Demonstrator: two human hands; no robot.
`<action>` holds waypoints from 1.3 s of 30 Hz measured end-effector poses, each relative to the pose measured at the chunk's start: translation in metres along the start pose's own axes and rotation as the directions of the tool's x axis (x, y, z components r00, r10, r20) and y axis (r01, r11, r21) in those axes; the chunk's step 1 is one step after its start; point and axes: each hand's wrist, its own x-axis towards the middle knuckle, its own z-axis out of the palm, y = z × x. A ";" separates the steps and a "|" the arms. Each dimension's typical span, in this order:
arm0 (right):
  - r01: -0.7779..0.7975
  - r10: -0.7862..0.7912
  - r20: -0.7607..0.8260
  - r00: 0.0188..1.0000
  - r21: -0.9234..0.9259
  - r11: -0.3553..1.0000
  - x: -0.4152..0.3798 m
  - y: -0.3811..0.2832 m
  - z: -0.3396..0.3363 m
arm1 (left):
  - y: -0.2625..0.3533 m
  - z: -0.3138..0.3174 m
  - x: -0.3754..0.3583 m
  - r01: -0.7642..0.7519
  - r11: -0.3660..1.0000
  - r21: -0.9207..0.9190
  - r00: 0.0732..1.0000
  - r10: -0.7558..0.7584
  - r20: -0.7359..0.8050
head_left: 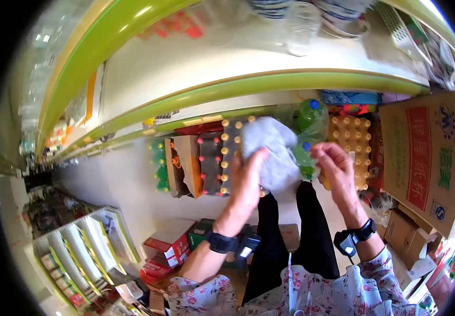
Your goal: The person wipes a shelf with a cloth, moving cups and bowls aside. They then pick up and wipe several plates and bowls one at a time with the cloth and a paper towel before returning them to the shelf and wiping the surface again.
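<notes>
My left hand (246, 181) is closed on a bunched grey cloth (274, 150), its thumb lying over the near side. To the right, my right hand (337, 166) has its fingers curled and pinched together beside the blue cap of a green bottle (305, 160). Whatever those fingers hold, if anything, is hidden or too small to name. A second green bottle (310, 117) with a blue cap stands just behind. Dark bottles with yellow caps (227, 158) are packed to the left of the cloth, which covers some of them.
A white shelf with a green edge (259, 83) runs above my hands, carrying a clear plastic bottle (302, 29) and bowls. Orange-capped bottles (351, 139) and a large cardboard box (422, 158) stand to the right. On the left are an open carton (188, 163) and red boxes (169, 242).
</notes>
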 end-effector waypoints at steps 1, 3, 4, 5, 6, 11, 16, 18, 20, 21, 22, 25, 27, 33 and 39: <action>0.079 -0.079 -0.005 0.997 -0.061 0.995 0.011 -0.006 0.010 | 0.020 -0.017 0.009 -0.112 0.994 -0.005 0.993 0.112 -0.031; 0.211 -0.212 0.017 0.977 -0.207 0.955 0.032 -0.022 0.028 | 0.052 -0.065 0.030 -0.244 0.969 0.045 0.965 0.247 -0.089; 0.266 -0.265 0.043 0.963 -0.290 0.919 0.043 -0.031 0.038 | 0.073 -0.080 0.033 -0.278 0.957 0.081 0.951 0.286 -0.120; 0.305 -0.304 0.072 0.950 -0.420 0.854 0.056 -0.039 0.049 | 0.090 -0.094 0.043 -0.355 0.909 0.218 0.902 0.395 -0.177; 0.395 -0.380 0.124 0.917 -0.419 0.818 0.068 -0.048 0.066 | 0.108 -0.105 0.050 -0.447 0.854 0.267 0.863 0.490 -0.124; 0.644 -0.628 0.301 0.718 -0.629 0.435 0.140 -0.051 0.132 | 0.161 -0.137 0.133 -0.596 0.352 0.722 0.644 0.746 0.167; 0.521 -0.598 0.414 0.686 -0.853 0.008 0.174 -0.016 0.159 | 0.157 -0.113 0.190 -0.340 -0.451 0.825 0.850 0.228 0.475; 0.481 -0.579 0.387 0.717 -0.876 0.010 0.175 -0.014 0.161 | 0.148 -0.108 0.223 -0.394 -0.365 0.844 0.853 0.196 0.483; 0.463 -0.548 0.389 0.741 -0.886 -0.002 0.178 -0.017 0.161 | 0.157 -0.111 0.243 -0.368 -0.397 0.841 0.861 0.198 0.469; 0.457 -0.530 0.390 0.753 -0.889 -0.006 0.177 -0.019 0.162 | 0.161 -0.113 0.249 -0.351 -0.413 0.841 0.866 0.198 0.458; 0.457 -0.512 0.391 0.765 -0.890 0.004 0.177 -0.020 0.162 | 0.168 -0.121 0.251 -0.319 -0.368 0.874 0.877 0.235 0.419; 0.456 -0.467 0.387 0.795 -0.889 0.038 0.177 -0.024 0.161 | 0.195 -0.176 0.272 -0.159 -0.309 0.938 0.892 0.362 0.270; 0.450 -0.487 0.386 0.783 -0.893 0.017 0.180 -0.023 0.161 | 0.212 -0.217 0.275 0.056 -0.292 0.955 0.907 0.416 0.074; 0.461 -0.522 0.387 0.760 -0.888 0.013 0.179 -0.018 0.163 | 0.266 -0.291 0.207 0.312 -0.317 0.896 0.911 0.368 -0.187; 0.459 -0.455 0.388 0.802 -0.887 0.052 0.177 -0.023 0.162 | 0.302 -0.330 0.174 0.372 -0.071 0.926 0.633 0.749 -0.197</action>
